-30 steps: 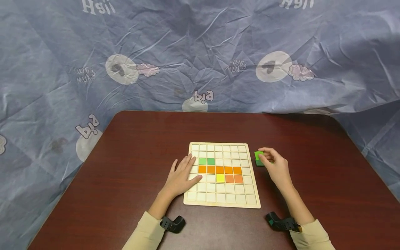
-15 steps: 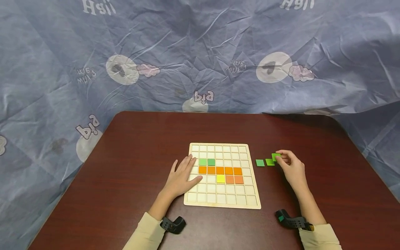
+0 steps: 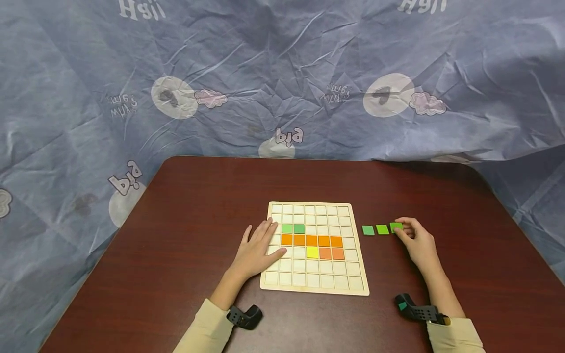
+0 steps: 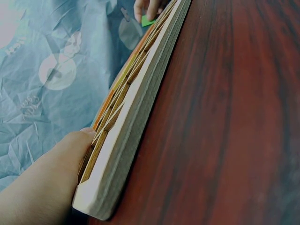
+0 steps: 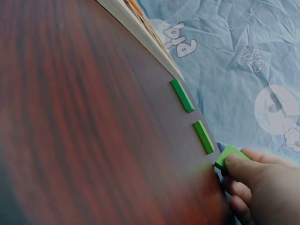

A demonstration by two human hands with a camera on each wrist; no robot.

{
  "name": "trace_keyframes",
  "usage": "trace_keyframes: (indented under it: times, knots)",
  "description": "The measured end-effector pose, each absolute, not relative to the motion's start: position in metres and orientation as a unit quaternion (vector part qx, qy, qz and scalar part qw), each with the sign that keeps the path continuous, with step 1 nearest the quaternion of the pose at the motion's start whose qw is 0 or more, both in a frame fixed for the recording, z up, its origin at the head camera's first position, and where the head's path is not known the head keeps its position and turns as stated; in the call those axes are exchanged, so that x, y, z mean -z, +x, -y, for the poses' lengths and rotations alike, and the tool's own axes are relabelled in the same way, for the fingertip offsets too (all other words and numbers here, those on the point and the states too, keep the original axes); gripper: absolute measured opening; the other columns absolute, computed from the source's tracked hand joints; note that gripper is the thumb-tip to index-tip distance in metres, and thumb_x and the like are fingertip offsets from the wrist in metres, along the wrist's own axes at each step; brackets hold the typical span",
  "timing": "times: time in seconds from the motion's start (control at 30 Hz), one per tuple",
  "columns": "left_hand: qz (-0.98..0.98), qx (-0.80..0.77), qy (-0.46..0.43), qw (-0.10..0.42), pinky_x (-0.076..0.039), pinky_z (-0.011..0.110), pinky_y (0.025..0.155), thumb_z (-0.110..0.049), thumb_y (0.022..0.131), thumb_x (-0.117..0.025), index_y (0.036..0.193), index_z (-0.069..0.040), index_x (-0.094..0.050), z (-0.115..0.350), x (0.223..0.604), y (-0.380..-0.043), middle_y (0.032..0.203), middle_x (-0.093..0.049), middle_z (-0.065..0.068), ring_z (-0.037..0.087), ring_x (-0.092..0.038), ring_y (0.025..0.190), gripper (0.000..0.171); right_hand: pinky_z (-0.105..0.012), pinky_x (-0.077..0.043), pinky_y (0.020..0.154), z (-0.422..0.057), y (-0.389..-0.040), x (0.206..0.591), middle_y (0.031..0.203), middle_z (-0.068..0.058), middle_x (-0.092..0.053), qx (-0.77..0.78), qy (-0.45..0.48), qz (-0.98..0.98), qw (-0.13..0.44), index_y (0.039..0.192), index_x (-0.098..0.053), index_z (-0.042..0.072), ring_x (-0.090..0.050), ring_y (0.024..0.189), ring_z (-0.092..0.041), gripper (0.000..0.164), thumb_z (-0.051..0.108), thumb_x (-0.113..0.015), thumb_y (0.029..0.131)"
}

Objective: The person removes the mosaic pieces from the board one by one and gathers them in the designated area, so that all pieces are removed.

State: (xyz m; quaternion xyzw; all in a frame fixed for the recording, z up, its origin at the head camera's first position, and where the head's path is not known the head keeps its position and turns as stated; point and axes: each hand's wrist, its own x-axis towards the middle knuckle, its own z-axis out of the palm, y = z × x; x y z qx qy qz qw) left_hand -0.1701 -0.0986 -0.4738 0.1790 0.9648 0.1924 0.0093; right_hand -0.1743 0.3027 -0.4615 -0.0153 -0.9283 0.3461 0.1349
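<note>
A wooden grid board [image 3: 313,289] lies on the table with coloured square tiles in some cells: two green, a row of orange, one yellow and two coral. My left hand [image 3: 257,249] rests with spread fingers on the board's left edge; its thumb [image 4: 84,132] shows at the rim in the left wrist view. To the right of the board, my right hand [image 3: 417,240] pinches a bright green tile [image 5: 229,154] between thumb and fingers, close over the table. Beside it lie another light green tile [image 3: 382,229] and a teal-green tile [image 3: 368,230], in a row with small gaps.
The dark red-brown table [image 3: 212,191] extends around the board on all sides. Behind its far edge hangs a wrinkled blue-grey printed cloth [image 3: 265,73]. Each wrist wears a black strap camera, one on the left [image 3: 244,317] and one on the right [image 3: 419,310].
My right hand has moved right, away from the board's edge, and lowered its green tile to the end of the row. The teal and light green tiles now lie separate. The left hand stays put.
</note>
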Motion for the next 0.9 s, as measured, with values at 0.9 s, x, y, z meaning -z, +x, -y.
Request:
trace_keyframes:
  times: [0.9]
  knots:
    - [-0.965,-0.195,0.177,0.015,-0.002,0.047,0.113,-0.062,0.086,-0.037,0.147,-0.019,-0.019,0.0977,0.4721,-0.1694,0.154,-0.014,-0.001,0.015,-0.016,0.141,0.077,-0.030,-0.037,0.068,-0.3045,-0.1756,0.4610,0.106,-0.018,-0.050,-0.307,-0.006,0.940,0.146,0.114,-0.058,0.004,-0.047,0.083,-0.015,0.026,0.016,-0.054,0.091]
